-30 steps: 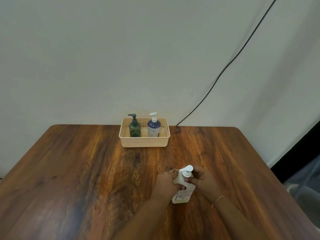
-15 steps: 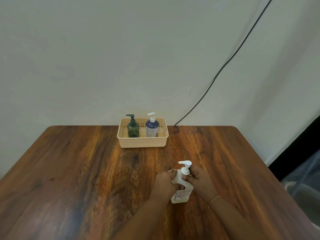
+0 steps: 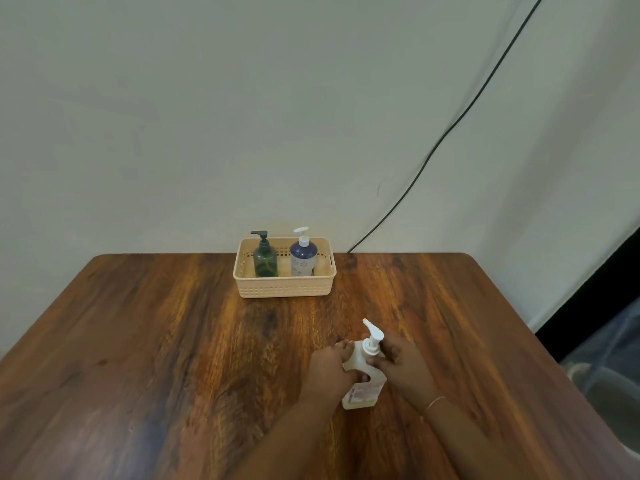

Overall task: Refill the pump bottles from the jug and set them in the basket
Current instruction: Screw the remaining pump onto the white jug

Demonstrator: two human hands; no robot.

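A white jug point(image 3: 363, 393) with a white pump head point(image 3: 372, 336) stands on the wooden table point(image 3: 173, 358), right of centre near me. My left hand point(image 3: 329, 370) grips the jug's upper body. My right hand point(image 3: 401, 365) holds the pump collar with its fingers curled round the neck. A beige basket point(image 3: 284, 285) sits at the table's far edge. In it stand a dark green pump bottle point(image 3: 265, 259) on the left and a dark blue pump bottle point(image 3: 303, 258) with a white pump on the right.
A black cable point(image 3: 450, 129) runs down the wall to the table's back edge, right of the basket. The table's right edge drops off toward a dark gap and a pale object point(image 3: 602, 386) on the floor.
The pump head's nozzle has turned, from pointing right to pointing up and left. Both hands have stayed on the jug, which has not left its spot.
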